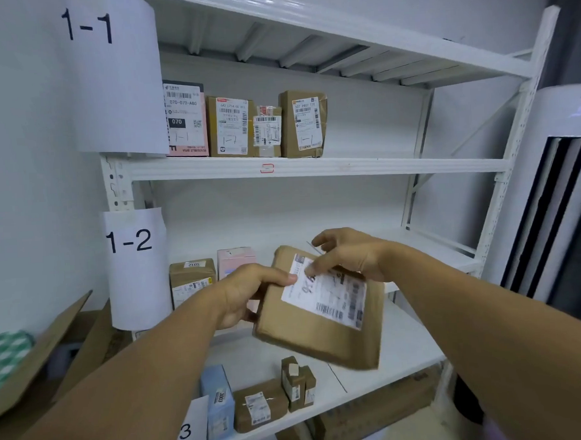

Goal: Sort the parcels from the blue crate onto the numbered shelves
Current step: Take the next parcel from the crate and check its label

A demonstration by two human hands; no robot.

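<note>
A flat brown cardboard parcel with a white shipping label hangs tilted in front of the shelf marked 1-2. My left hand grips its left edge, thumb on the label's corner. My right hand holds its top edge, fingers curled over the label. The shelf marked 1-1 above carries several labelled parcels. Two parcels stand at the left of shelf 1-2. The blue crate is not in view.
The lowest shelf, marked with a 3, carries a light blue box and three small brown parcels. Open cardboard boxes stand at the left. A white appliance stands to the right of the rack.
</note>
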